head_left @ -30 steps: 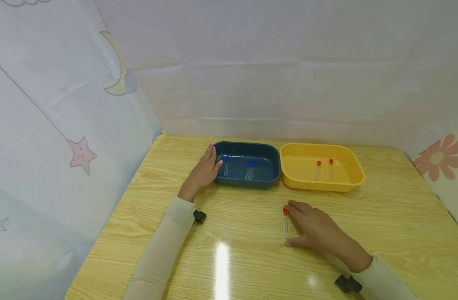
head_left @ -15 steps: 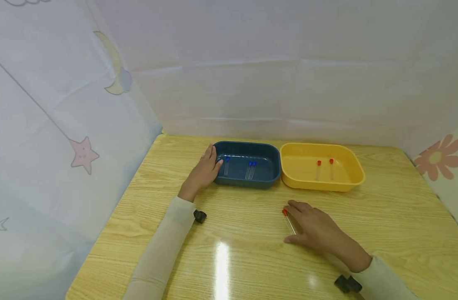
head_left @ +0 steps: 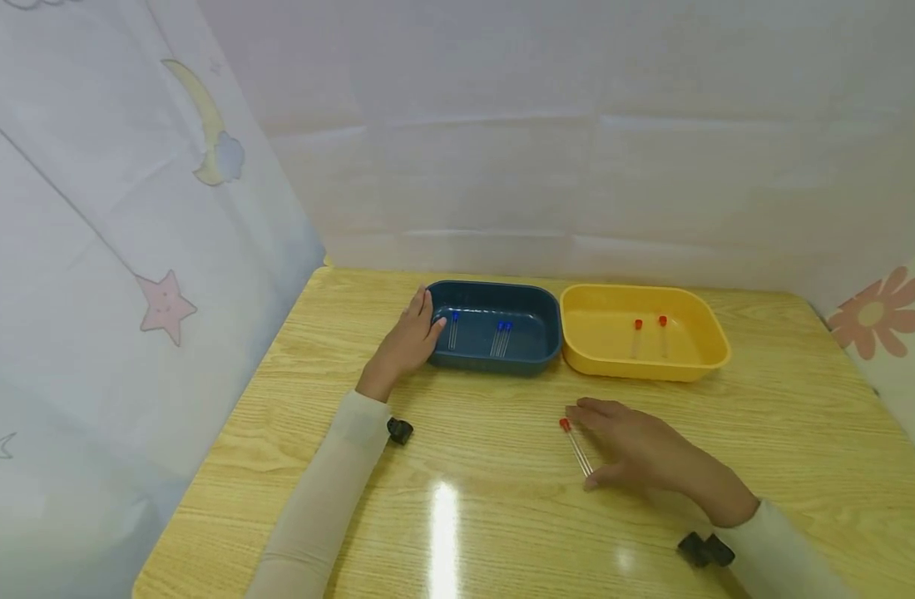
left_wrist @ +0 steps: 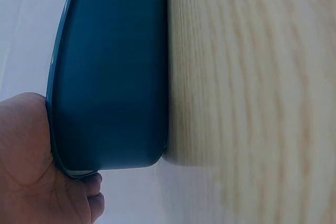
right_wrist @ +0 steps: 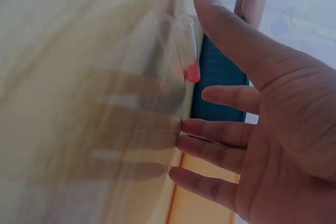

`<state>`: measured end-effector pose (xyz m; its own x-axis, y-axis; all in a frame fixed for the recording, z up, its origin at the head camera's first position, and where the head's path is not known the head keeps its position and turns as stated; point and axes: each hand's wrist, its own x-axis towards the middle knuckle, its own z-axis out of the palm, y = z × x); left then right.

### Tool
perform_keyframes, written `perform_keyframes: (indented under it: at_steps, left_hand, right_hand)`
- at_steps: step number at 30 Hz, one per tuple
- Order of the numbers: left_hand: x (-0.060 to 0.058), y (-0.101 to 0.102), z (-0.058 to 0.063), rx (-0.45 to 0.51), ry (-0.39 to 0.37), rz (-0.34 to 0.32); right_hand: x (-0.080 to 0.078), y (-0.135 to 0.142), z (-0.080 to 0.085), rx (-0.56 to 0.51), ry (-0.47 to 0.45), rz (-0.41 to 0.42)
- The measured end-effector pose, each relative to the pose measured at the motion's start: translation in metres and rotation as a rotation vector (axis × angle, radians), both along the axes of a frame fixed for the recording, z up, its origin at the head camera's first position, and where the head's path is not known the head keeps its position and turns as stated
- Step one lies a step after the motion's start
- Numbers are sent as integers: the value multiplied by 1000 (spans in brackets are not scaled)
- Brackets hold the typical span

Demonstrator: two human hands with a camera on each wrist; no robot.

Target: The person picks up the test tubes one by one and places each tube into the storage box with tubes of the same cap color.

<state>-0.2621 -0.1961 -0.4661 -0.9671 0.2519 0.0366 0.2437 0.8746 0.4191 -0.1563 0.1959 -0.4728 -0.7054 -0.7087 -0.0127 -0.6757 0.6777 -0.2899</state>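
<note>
My left hand (head_left: 405,343) grips the left end of a dark blue tray (head_left: 495,366), the thumb over the rim and the fingers along the outside. In the left wrist view the blue tray (left_wrist: 110,77) fills much of the picture. On the table before the trays lies a clear tube with a red cap (head_left: 577,449), slanted. Beside it is my right hand (head_left: 640,445), fingers extended and spread from the thumb. In the right wrist view the tube (right_wrist: 188,51) lies near the thumb tip; whether they touch I cannot tell.
Several blue-capped tubes (head_left: 500,339) lie inside the blue tray. Against its right end stands a yellow tray (head_left: 622,366) holding two red-capped tubes (head_left: 638,337). The wooden table (head_left: 502,516) meets a pale patterned backdrop (head_left: 480,166) at the back and sides.
The red-capped tube on the table has turned from nearly straight to slanted, its cap end shifting slightly left. My right hand has moved a little to the right. The left hand stays put.
</note>
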Motion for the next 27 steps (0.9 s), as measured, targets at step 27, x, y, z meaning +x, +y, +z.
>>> perform_keyframes:
  at_steps: [27]
  left_hand:
    - [-1, 0, 0, -3, -12, 5]
  right_hand:
    - [-5, 2, 4, -7, -6, 62]
